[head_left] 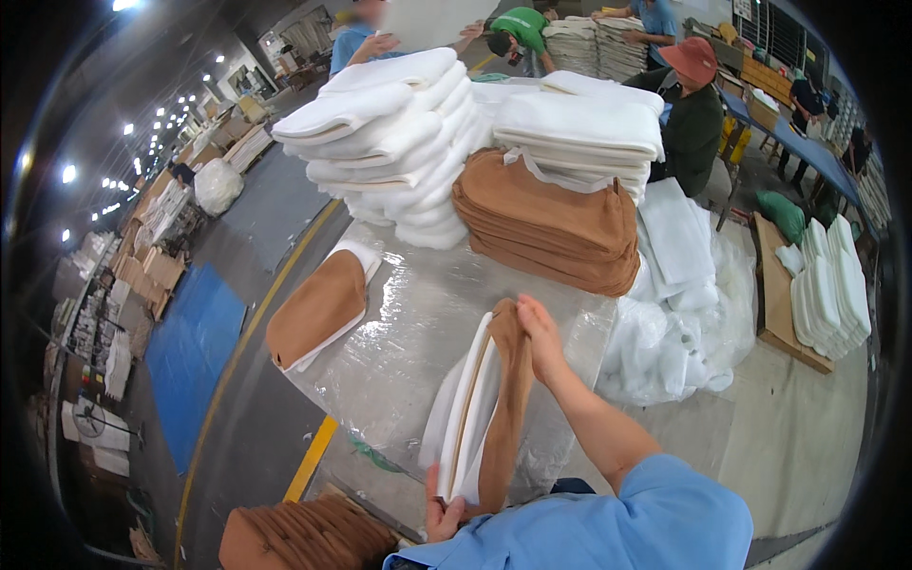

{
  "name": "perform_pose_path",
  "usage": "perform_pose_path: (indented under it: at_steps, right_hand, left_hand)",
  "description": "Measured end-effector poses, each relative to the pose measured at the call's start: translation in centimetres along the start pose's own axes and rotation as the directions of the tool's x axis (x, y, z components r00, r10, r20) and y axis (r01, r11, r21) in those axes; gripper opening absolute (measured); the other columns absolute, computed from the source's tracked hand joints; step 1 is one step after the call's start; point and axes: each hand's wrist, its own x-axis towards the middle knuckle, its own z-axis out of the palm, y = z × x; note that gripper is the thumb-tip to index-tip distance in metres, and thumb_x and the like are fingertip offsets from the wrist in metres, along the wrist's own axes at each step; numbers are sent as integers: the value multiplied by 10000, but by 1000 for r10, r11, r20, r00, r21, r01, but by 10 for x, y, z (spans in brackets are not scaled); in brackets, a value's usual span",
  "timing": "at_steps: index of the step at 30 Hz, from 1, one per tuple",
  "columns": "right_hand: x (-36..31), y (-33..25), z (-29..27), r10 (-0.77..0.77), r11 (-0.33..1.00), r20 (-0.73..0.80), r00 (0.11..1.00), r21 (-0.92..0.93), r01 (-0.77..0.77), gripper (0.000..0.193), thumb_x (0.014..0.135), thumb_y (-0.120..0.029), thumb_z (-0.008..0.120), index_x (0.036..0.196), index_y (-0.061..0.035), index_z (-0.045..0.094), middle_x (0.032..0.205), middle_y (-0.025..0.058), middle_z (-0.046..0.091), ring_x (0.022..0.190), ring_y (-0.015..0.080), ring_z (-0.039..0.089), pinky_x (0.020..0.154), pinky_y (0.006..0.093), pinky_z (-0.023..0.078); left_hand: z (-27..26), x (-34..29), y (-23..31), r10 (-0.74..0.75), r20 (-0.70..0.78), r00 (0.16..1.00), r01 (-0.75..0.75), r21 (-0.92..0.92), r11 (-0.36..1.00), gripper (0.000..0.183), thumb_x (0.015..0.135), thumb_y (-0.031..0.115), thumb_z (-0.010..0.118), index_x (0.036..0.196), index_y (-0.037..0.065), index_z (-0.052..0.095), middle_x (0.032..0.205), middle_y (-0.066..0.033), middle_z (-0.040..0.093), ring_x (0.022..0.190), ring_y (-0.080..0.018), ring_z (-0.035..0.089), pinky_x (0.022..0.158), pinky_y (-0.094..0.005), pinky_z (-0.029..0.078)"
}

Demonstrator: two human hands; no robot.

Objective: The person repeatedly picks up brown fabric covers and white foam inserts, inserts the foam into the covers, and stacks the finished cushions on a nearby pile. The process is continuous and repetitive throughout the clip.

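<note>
- Table (399,351) under clear plastic sheet, bearing a tall stack of white pads (399,142) and a pile of brown covers (551,228) behind.
- Single covered pad (318,309) lying flat at the table's left edge (brown over white).
- White pad (470,408) standing on edge near the front, brown cover (508,399) drawn along its right side.
- Right hand (541,337): fingers closed on the cover's top end.
- Left hand (442,518): fingers pinching the pad's lower end.
</note>
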Motion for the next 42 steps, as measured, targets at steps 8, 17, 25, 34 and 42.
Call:
perform_pose_path:
  at_steps: [8,17,25,34,42]
  right_hand:
    - [-28,-33,-4,-100,639,150,984,-748,179,790,846,-145,770,1550,-5,441,1393,224,618,1279,338,624,1084,402,497]
    - [-20,-57,-36,-58,673,-56,997,-740,-2,306,961,-176,672,1187,18,741,1030,167,779,930,259,732,837,382,552]
    - [-27,-72,-67,-62,589,-47,997,-808,-2,264,1024,-236,637,934,2,706,740,43,640,692,157,581,641,370,461]
    - [-10,-82,-79,70,655,-134,988,-741,-147,272,1040,-231,588,972,2,710,793,47,642,702,165,568,662,359,471]
    - [3,-88,-83,83,548,98,992,-836,36,248,1029,-203,593,1038,15,711,809,73,662,746,173,612,699,370,498]
  left_hand:
    - [38,96,26,227,353,908,-249,19,968,635,1007,105,543,1609,-7,377,1635,-155,424,1497,-259,408,1240,-399,307]
    - [154,261,26,431,359,828,-556,630,543,550,895,115,672,1434,37,592,1370,-218,604,1309,-388,568,1114,-433,459]
    - [211,296,28,444,531,722,-692,553,464,248,885,61,694,1122,25,753,1125,-161,726,1091,-356,680,971,-438,540]
    - [219,306,39,328,670,666,-733,504,457,205,903,85,689,1097,36,730,1144,-150,697,1037,-369,674,908,-454,549]
    - [221,307,44,383,700,603,-798,526,294,178,905,85,681,1073,30,698,1072,-164,696,989,-386,680,849,-474,562]
